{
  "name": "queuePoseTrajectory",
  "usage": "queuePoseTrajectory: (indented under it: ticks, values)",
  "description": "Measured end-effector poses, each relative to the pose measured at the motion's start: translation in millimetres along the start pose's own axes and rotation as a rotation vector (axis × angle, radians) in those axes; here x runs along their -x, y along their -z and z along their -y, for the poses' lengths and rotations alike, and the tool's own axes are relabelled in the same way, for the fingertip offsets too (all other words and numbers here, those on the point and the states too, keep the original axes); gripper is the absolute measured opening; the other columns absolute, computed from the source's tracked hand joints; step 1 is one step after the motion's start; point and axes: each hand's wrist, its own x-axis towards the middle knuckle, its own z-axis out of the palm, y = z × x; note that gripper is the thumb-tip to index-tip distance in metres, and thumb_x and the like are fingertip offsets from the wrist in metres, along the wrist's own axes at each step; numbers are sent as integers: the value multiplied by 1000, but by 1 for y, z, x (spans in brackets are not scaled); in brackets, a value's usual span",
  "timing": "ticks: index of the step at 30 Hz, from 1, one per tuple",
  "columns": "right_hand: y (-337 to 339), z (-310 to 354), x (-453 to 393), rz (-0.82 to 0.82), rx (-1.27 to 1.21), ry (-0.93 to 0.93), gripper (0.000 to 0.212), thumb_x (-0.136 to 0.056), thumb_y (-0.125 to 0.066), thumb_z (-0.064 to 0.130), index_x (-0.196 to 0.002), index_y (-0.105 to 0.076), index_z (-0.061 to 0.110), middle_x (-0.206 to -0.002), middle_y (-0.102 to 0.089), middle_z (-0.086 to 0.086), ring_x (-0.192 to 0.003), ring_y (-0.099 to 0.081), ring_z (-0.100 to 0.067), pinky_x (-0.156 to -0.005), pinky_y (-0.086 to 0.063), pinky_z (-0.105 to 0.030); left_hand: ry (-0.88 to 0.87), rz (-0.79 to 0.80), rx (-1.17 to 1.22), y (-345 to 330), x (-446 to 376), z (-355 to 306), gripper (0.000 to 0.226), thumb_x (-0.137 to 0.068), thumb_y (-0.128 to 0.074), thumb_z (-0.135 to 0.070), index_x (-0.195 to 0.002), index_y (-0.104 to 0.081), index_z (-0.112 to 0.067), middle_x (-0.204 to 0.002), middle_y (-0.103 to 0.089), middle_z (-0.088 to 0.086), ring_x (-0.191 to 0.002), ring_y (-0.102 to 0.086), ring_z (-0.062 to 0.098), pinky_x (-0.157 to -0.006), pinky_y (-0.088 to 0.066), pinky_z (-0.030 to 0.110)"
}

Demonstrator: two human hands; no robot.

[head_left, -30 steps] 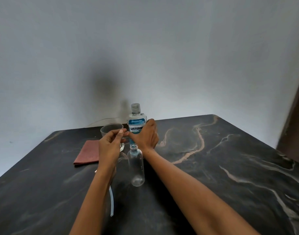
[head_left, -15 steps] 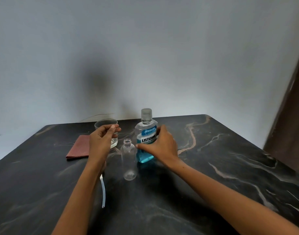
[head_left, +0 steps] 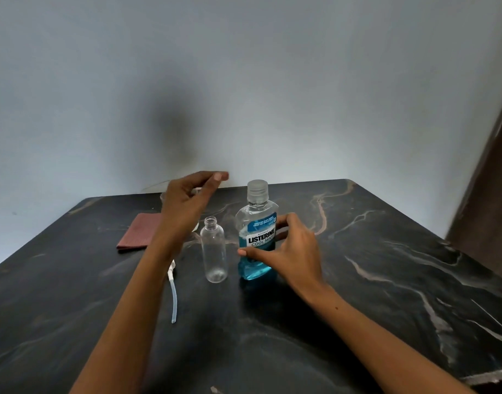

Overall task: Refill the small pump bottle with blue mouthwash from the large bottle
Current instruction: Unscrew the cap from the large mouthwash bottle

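Note:
The large mouthwash bottle [head_left: 256, 231] stands upright on the dark marble table [head_left: 357, 280], capped, about half full of blue liquid. My right hand [head_left: 289, 251] holds it, thumb across the front and fingers round the back. Just left of it stands the small clear bottle [head_left: 214, 251], empty, its neck uncovered. Its white pump head with a long tube [head_left: 173, 294] lies flat on the table beside my left forearm. My left hand [head_left: 187, 200] hovers above and behind the small bottle, fingers loose and holding nothing.
A clear glass [head_left: 163, 197] stands at the back, mostly hidden by my left hand. A folded red cloth [head_left: 136, 231] lies at the back left. A grey wall rises behind the table, and a dark brown panel [head_left: 488, 194] stands at right.
My right hand has drawn the large bottle nearer, setting it beside the small bottle. My left hand has risen from the glass and spread out.

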Motion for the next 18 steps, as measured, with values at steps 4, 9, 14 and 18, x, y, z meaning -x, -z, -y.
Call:
queuePoseTrajectory:
  ticks: [4, 9, 14, 18]
  values:
    - [2, 0, 2, -11, 2, 9, 66, -50, -76, 68, -93, -48, 27, -94, -62, 12, -78, -57, 2, -55, -44, -6, -144, 244, -163, -8, -1, -19, 37, -85, -64, -31, -121, -64, -25, -119, -65, -14, -103, -58, -12, -73, -40, -4]
    - [3, -3, 3, 6, -13, 0, 58, -52, -76, 64, -90, -52, 27, -92, -65, 12, -76, -58, 3, -57, -47, -10, -95, 396, -162, -12, -1, -22, 44, -88, -61, -19, -132, -54, -21, -131, -60, -3, -119, -56, 7, -100, -48, 34]
    - [4, -7, 0, 30, -37, 0, 53, -55, -82, 55, -93, -61, 24, -94, -69, 12, -79, -59, 5, -58, -47, -6, -73, 393, -126, -13, 1, -21, 42, -88, -61, -13, -130, -55, -13, -127, -63, 3, -117, -59, 16, -99, -48, 47]
    - [5, -7, 0, 37, -87, -30, 49, -53, -84, 53, -89, -59, 31, -93, -68, 13, -81, -60, 4, -60, -49, -9, -86, 350, -115, -15, 2, -19, 40, -87, -64, -12, -126, -59, -11, -123, -65, 5, -114, -61, 17, -99, -49, 46]
